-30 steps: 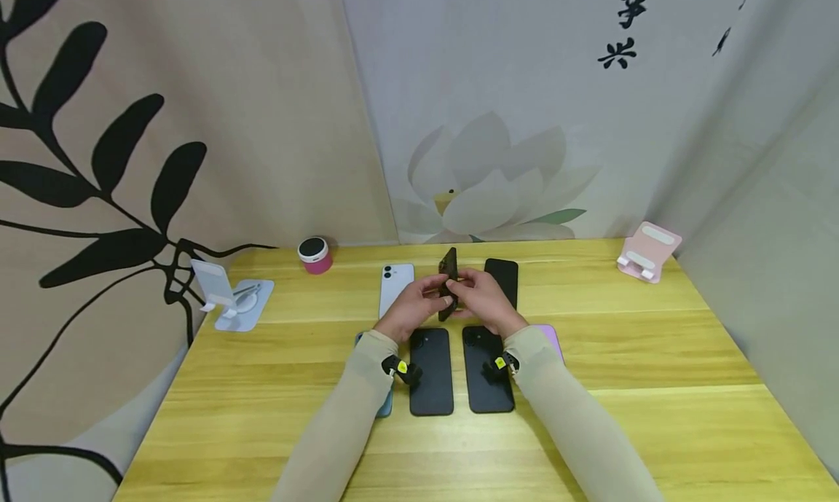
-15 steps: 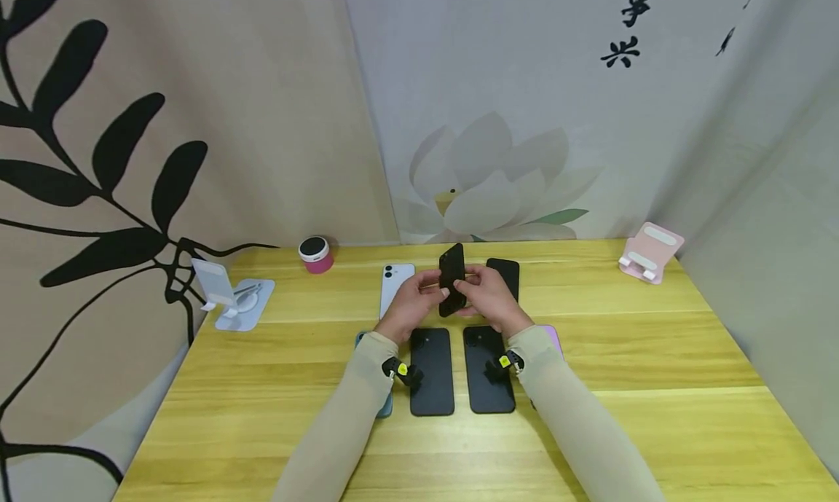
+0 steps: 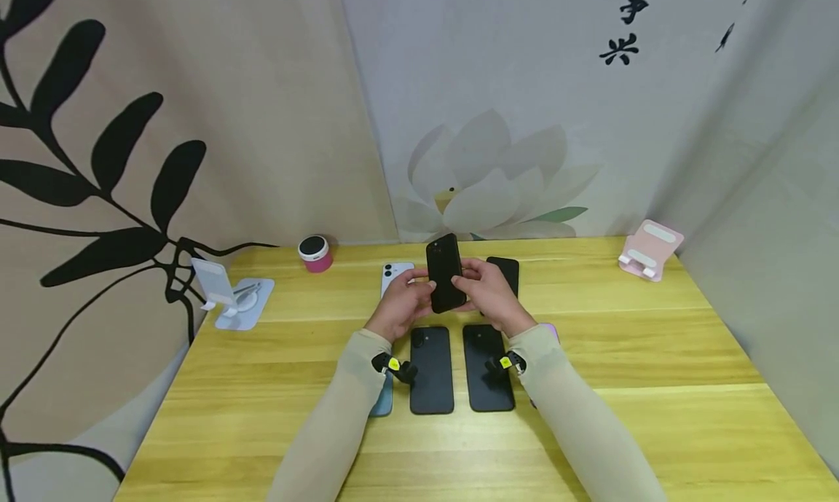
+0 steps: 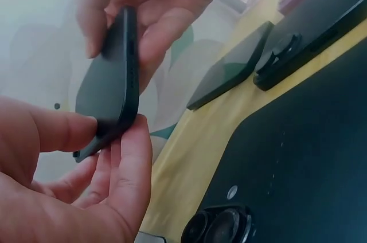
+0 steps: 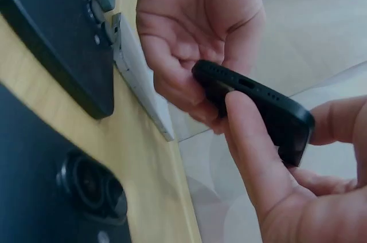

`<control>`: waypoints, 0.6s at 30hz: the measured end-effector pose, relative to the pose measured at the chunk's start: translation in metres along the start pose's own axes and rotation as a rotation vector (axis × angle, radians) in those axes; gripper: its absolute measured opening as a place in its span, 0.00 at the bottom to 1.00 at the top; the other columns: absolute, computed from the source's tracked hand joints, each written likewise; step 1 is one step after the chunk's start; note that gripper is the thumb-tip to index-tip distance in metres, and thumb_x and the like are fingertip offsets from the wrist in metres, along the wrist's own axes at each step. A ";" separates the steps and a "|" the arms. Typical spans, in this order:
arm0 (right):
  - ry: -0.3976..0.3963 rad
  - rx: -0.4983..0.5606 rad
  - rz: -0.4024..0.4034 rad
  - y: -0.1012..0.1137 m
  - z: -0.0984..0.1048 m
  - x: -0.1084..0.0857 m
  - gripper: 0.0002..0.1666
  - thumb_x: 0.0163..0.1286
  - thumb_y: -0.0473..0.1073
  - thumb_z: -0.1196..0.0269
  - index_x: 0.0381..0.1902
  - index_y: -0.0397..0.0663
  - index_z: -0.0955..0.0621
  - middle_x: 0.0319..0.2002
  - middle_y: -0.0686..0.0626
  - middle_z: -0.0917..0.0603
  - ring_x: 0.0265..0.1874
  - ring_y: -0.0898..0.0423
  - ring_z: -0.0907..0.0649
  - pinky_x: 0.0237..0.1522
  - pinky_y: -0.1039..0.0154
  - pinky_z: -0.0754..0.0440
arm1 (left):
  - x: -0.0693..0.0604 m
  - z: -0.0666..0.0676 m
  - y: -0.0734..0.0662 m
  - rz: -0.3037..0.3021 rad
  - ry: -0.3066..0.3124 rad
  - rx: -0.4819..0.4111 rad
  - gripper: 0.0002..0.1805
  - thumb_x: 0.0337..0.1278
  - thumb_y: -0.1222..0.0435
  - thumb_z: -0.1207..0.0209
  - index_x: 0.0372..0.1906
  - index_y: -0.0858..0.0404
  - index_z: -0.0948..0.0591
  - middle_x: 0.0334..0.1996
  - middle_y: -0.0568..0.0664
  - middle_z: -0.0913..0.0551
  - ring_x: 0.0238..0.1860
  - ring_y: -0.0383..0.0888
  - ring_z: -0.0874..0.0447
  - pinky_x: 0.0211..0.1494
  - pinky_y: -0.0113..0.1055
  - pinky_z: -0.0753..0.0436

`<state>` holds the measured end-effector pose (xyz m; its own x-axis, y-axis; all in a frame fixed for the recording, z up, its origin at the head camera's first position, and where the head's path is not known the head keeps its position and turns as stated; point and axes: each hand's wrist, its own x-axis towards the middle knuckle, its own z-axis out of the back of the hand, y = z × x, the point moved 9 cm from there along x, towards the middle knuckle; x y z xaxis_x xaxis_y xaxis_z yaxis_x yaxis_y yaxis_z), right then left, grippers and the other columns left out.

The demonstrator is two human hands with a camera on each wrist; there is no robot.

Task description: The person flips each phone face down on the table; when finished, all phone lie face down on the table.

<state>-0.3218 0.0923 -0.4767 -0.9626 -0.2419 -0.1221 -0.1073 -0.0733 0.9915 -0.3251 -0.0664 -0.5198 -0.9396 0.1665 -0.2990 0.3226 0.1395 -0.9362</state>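
Note:
In the head view a black phone [image 3: 446,275] is held up over the table, tilted, one broad dark face towards me. My left hand [image 3: 400,304] pinches its left edge, and my right hand [image 3: 491,295] grips its right side. In the right wrist view the charging port shows on the phone's end [image 5: 252,85], with a thumb against one face. Below lie two larger black phones [image 3: 431,385] side by side, camera ends away from me. A blue phone [image 3: 382,400] is partly hidden by my left arm. A white phone [image 3: 390,272] and another black phone [image 3: 506,272] lie behind.
A corner of a purple phone [image 3: 550,331] peeks out beside my right sleeve. On the left stands a pale phone stand [image 3: 215,282]; a pink one [image 3: 650,251] is at the right rear. A pink and white round pot [image 3: 317,256] sits by the back curtain.
Between my hands the black phone has turned from edge-on to show its broad face. It has also shifted slightly left and up. My left hand has moved a little left.

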 end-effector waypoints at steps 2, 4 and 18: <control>-0.009 -0.005 -0.005 -0.003 0.002 0.001 0.27 0.80 0.37 0.39 0.73 0.39 0.26 0.61 0.33 0.19 0.51 0.40 0.10 0.42 0.42 0.09 | 0.000 0.002 -0.001 -0.007 -0.012 0.018 0.23 0.75 0.67 0.40 0.69 0.63 0.27 0.53 0.59 0.16 0.44 0.45 0.12 0.41 0.34 0.11; -0.022 -0.017 -0.010 -0.006 0.005 0.002 0.27 0.79 0.37 0.39 0.73 0.39 0.26 0.59 0.34 0.19 0.48 0.44 0.09 0.42 0.43 0.09 | 0.000 0.004 -0.001 -0.017 -0.030 0.048 0.22 0.75 0.67 0.40 0.70 0.62 0.26 0.53 0.58 0.18 0.44 0.45 0.14 0.41 0.34 0.11; 0.024 -0.095 -0.106 -0.032 0.009 0.005 0.38 0.81 0.40 0.40 0.81 0.34 0.39 0.74 0.29 0.30 0.67 0.36 0.20 0.48 0.54 0.08 | -0.007 0.008 0.000 -0.024 -0.077 0.217 0.28 0.78 0.67 0.43 0.78 0.66 0.31 0.65 0.65 0.21 0.61 0.56 0.14 0.58 0.43 0.10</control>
<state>-0.3251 0.1021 -0.5085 -0.9410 -0.2506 -0.2276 -0.1827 -0.1902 0.9646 -0.3190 -0.0754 -0.5191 -0.9555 0.0893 -0.2812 0.2754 -0.0720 -0.9586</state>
